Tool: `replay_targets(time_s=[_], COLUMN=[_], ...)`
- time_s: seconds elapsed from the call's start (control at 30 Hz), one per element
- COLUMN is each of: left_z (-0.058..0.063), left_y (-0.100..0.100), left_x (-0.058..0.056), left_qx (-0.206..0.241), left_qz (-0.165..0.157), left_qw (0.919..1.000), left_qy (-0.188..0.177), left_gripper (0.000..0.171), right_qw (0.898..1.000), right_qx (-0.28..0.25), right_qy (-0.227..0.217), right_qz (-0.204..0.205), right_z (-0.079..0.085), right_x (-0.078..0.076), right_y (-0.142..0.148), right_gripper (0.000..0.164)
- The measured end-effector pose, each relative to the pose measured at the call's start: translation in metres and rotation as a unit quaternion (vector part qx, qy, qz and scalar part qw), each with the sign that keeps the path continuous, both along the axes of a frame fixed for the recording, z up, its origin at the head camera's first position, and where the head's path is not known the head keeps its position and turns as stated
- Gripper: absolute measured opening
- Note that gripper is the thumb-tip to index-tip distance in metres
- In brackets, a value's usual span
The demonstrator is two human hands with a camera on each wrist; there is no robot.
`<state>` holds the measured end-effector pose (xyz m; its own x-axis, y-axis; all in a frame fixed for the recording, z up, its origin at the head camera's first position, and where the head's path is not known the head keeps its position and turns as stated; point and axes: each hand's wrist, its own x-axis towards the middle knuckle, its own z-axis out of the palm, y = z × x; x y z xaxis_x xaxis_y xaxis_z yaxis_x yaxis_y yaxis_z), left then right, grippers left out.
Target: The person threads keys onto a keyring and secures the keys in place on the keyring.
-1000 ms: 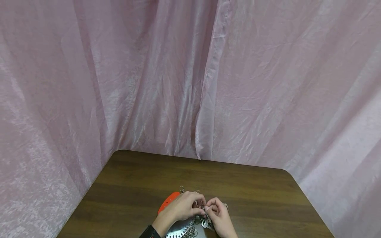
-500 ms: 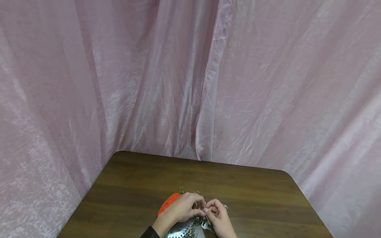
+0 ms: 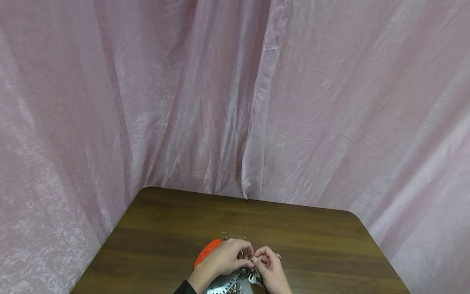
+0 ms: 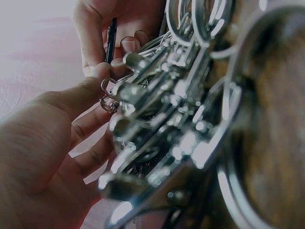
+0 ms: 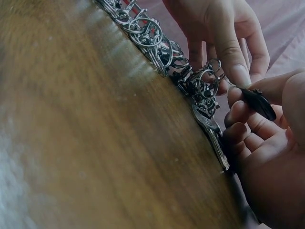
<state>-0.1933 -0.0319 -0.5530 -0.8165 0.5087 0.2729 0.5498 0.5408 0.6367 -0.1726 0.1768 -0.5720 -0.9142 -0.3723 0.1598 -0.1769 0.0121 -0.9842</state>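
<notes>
My left hand [image 3: 227, 257] reaches in over a heap of silver key rings and clasps [image 3: 233, 286]. In the left wrist view its thumb and forefinger pinch a small metal ring [image 4: 107, 87]. Opposite it, my right hand [image 3: 271, 269] grips a dark flat piece, possibly a key head [image 5: 259, 106], between thumb and forefinger. The fingertips of both hands meet where the ring joins this piece. Below them a flat silver key-like piece [image 5: 212, 136] lies on the wooden table. My left hand partly covers an orange-red holed plate [image 3: 207, 252].
A shiny metal disc with a perforated edge [image 3: 216, 290] lies under my left wrist. More linked rings [image 5: 145, 36] trail along the wooden table [image 3: 312, 245]. Pink curtains [image 3: 205, 102] hang behind and beside it.
Both hands stay almost in place, with only slight shifts at the fingertips. The view tilts up slightly.
</notes>
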Motion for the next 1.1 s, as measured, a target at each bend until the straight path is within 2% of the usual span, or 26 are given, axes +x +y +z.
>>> replay_targets(time_s=[0.23,0.47,0.6,0.9,1.1], left_z=[0.0012,0.0010,0.0004,-0.0022,-0.0036], left_y=[-0.0008,-0.0018,-0.0023,-0.0011,-0.0013], left_x=[0.0017,0.0023,0.0026,0.0038,0.0033], left_qx=[0.002,0.002,-0.001,0.000,0.000], left_qz=[-0.003,-0.007,-0.006,0.001,-0.004], left_qw=[0.9999,0.9998,0.9997,1.0000,0.9999], left_qy=[0.010,0.016,0.022,-0.004,0.010], left_gripper=[0.017,0.017,0.017,0.019,0.017], right_qw=[1.000,1.000,1.000,1.000,1.000], right_qx=[0.002,-0.008,-0.003,0.013,0.009], right_qy=[0.003,0.024,0.017,0.006,0.021], right_qz=[-0.009,0.011,0.007,-0.007,-0.001], right_z=[-0.0015,-0.0029,-0.0025,-0.0042,-0.0070], right_x=[0.0005,0.0006,0.0010,0.0015,0.0003], right_y=[-0.0010,-0.0008,-0.0013,-0.0001,0.0007], right_gripper=[0.022,0.020,0.021,0.020,0.020])
